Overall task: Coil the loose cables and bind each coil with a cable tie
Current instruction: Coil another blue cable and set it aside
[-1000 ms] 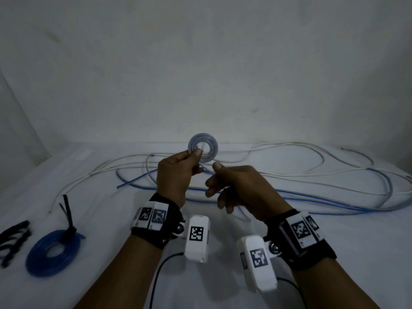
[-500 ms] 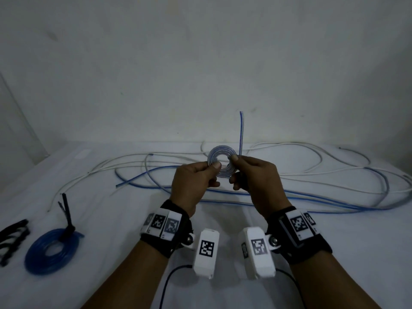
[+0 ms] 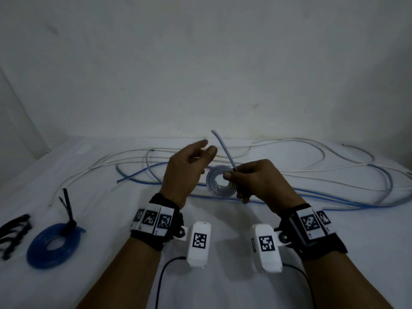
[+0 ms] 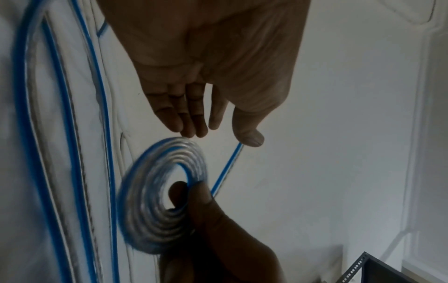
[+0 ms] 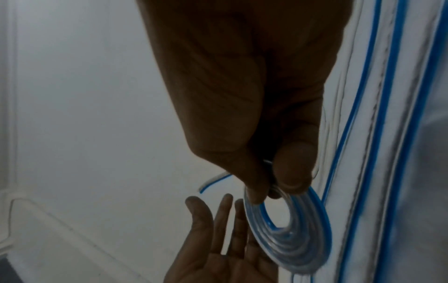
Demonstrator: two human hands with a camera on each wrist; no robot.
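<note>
Right hand (image 3: 259, 181) pinches the flat coil of clear, blue-striped cable (image 3: 219, 183) above the middle of the white table (image 3: 223, 286), its free end (image 3: 220, 146) pointing up. Left hand (image 3: 185, 172), fingers straight, holds nothing. Bound dark-blue coil (image 3: 52, 244) near the left edge.

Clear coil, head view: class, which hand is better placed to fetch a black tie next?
Left, probably: the left hand is open and nearer the black ties; the right hand pinches the clear coil.

Coil (image 3: 220, 181): clear glossy plastic tubing, blue stripe. Bound coil (image 3: 52, 246): glossy blue plastic. Surface (image 3: 223, 286): matt white cloth.
</note>
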